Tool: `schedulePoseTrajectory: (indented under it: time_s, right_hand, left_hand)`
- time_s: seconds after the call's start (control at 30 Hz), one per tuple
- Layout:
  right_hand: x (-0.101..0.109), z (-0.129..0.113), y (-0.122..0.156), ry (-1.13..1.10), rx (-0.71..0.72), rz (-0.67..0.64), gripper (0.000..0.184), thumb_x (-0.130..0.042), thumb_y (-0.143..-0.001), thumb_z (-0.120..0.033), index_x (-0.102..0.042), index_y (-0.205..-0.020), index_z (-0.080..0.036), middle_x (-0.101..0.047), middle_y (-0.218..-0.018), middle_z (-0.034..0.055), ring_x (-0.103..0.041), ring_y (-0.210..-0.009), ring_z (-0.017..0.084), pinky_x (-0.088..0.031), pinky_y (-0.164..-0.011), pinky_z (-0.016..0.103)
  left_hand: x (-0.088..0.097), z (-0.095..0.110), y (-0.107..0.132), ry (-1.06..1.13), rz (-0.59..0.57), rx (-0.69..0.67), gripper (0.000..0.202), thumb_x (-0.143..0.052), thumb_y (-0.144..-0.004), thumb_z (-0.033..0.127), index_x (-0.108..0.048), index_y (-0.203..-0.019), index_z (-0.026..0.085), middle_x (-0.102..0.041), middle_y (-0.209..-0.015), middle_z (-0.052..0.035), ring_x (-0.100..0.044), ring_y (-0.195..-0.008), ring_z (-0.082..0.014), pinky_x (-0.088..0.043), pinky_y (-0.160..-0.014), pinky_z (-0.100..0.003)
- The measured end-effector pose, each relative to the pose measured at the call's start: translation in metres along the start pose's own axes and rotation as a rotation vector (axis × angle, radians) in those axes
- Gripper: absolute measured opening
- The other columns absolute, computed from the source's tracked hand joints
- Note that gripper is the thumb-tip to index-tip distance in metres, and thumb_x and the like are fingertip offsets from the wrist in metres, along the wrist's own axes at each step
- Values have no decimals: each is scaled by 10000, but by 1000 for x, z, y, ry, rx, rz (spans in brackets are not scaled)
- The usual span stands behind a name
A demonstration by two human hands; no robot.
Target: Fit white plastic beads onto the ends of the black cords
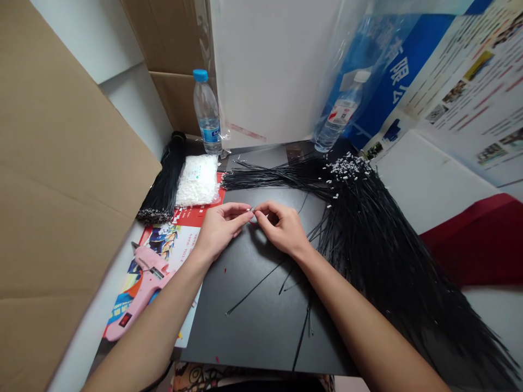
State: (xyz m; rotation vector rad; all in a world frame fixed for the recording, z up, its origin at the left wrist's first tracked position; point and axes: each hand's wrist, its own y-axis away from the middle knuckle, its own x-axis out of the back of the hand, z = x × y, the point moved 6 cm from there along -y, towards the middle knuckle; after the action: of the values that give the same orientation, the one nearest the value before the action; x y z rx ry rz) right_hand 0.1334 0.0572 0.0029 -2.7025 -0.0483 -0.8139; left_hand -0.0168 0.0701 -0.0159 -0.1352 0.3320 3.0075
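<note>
My left hand and my right hand meet fingertip to fingertip above the dark table. Between the left thumb and forefinger shows a tiny white connector piece. The right fingers pinch the end of what looks like a thin black wire, its tip almost touching the white piece; the rest of it is hidden by the hand. Just beyond the hands lies a bundle of black wires with bare ends. To the right spreads a large heap of black wires, many topped with white connectors.
On the left are a pink glue gun, a bag of white connectors and another wire bundle. Two water bottles stand at the back. Cardboard borders the left side. Loose wires lie on the dark tabletop.
</note>
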Motion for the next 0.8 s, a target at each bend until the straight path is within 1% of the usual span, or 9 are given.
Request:
schedulePoseTrajectory:
  time_s: [0.1, 0.2, 0.3, 0.37, 0.47, 0.53, 0.6, 0.7, 0.8]
  right_hand:
    - [0, -1, 0, -1, 5, -11, 184, -571, -915, -271, -701, -832, -171, -704, -691, -3, -540, -553, 91, -386, -549, 220]
    - [0, -1, 0, 5, 7, -5, 188, -572, -916, -274, -704, -828, -174, -702, -688, -2, -538, -547, 92, -389, -549, 220]
    - [0, 0, 1, -4, 15, -2, 181, -583, -913, -267, -718, -840, -173, -702, -684, -3, -548, -553, 91, -399, -561, 216]
    - [0, 0, 1, -21, 16, -3, 174, -591, -912, -264, -725, -851, -171, -706, -686, -3, -561, -563, 91, -411, -576, 214]
    - [0, 1, 2, -59, 3, -4, 162, -597, -915, -264, -729, -909, -171, -717, -690, -6, -576, -564, 89, -425, -587, 210]
    - [-1, 2, 2, -76, -10, -5, 160, -601, -914, -264, -723, -962, -172, -723, -687, -11, -572, -546, 85, -429, -582, 208]
    - [-1, 4, 2, -93, -21, -9, 154, -605, -910, -262, -711, -978, -172, -725, -684, -12, -576, -539, 84, -435, -579, 208]
    - [-2, 4, 3, -121, -26, -13, 124, -611, -900, -255, -696, -927, -170, -735, -713, -1, -611, -575, 91, -452, -584, 207]
    - [-1, 3, 2, -112, -10, 4, 100, -623, -881, -241, -696, -879, -173, -738, -742, 6, -632, -608, 95, -462, -573, 200]
  left_hand:
    - [1, 0, 0, -19, 10, -18, 203, -809, -708, 264, -742, -846, 131, -633, -640, 7, -382, -430, -41, -264, -415, -199]
    - [1, 0, -1, -52, 4, -45, 219, -789, -742, 306, -759, -875, 134, -607, -632, 16, -380, -427, -44, -257, -413, -204]
    - [1, 1, 0, -86, -19, -65, 224, -768, -765, 309, -774, -912, 141, -611, -638, 11, -403, -436, -53, -271, -426, -211]
    - [0, 1, 0, -101, -36, -76, 221, -756, -779, 307, -780, -922, 140, -595, -601, 15, -415, -450, -61, -285, -445, -208]
    - [0, 1, 0, -80, -50, -81, 231, -757, -783, 309, -783, -941, 142, -607, -602, 14, -436, -471, -62, -306, -473, -202]
    - [0, 0, -1, -33, -57, -66, 250, -775, -766, 302, -778, -960, 145, -657, -671, 0, -462, -479, -57, -332, -490, -204]
    - [0, -1, -2, 14, -67, -42, 250, -796, -743, 283, -773, -949, 142, -686, -719, -9, -494, -494, -58, -366, -511, -208]
    - [0, -4, -4, 68, -72, -2, 220, -816, -724, 261, -769, -896, 132, -688, -712, -12, -532, -521, -64, -405, -541, -210]
    - [-1, -6, -4, 127, -77, 49, 203, -818, -728, 247, -767, -883, 126, -694, -721, -19, -557, -536, -70, -435, -559, -213]
